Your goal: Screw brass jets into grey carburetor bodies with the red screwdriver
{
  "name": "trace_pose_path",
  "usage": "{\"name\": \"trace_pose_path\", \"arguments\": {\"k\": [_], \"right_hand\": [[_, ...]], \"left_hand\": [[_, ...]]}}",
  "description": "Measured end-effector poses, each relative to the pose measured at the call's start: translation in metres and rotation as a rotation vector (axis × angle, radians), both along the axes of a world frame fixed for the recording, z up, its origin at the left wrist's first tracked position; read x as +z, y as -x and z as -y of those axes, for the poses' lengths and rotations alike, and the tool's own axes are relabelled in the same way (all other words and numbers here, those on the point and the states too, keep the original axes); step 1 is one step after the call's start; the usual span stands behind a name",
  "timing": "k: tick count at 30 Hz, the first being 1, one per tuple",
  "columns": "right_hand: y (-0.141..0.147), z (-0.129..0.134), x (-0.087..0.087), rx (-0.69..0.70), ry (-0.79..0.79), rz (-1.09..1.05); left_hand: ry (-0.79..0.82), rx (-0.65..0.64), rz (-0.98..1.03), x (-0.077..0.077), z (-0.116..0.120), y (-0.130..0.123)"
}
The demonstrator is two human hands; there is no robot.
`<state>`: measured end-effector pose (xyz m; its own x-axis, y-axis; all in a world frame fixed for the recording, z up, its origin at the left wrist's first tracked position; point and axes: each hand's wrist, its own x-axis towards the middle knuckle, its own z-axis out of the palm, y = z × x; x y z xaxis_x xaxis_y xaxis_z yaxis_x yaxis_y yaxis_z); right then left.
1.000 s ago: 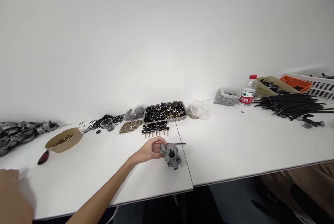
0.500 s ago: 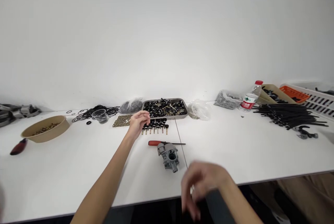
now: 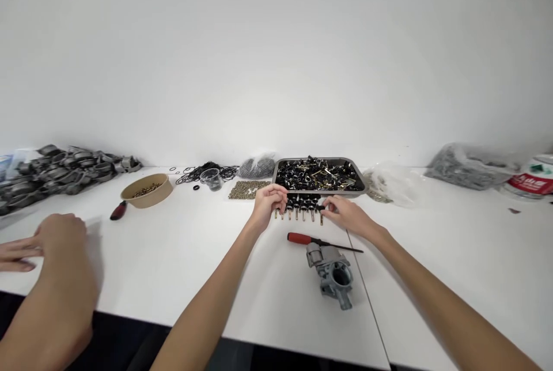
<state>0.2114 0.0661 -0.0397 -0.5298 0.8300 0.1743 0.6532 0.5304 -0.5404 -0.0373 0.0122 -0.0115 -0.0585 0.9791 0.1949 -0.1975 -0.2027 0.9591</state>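
My left hand is at the left end of a row of small black-capped parts with brass stems. Its fingers are curled together, and whatever they may hold is hidden. At the row's right end, the fingertips of my right hand close on one black-capped part. Behind the row stands a metal tray heaped with similar parts. Nearer to me lie a screwdriver with a red handle and a grey carburetor body, its round bore facing me.
Left of the tray are brass pieces, a clear cup, black rings, a tan bowl and grey metal castings. Plastic bags and a bottle lie right. Another person's hands work at far left.
My right hand has come up from the front edge of the table to the row of black-capped parts. The view has swung left, bringing another person's hands into sight.
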Motion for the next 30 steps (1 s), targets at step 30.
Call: {"name": "trace_pose_path", "arguments": {"k": [30], "right_hand": [[0.030,0.047,0.026,0.197,0.322,-0.814]], "left_hand": [[-0.002,-0.174,-0.071,0.003,0.014,-0.035]]}}
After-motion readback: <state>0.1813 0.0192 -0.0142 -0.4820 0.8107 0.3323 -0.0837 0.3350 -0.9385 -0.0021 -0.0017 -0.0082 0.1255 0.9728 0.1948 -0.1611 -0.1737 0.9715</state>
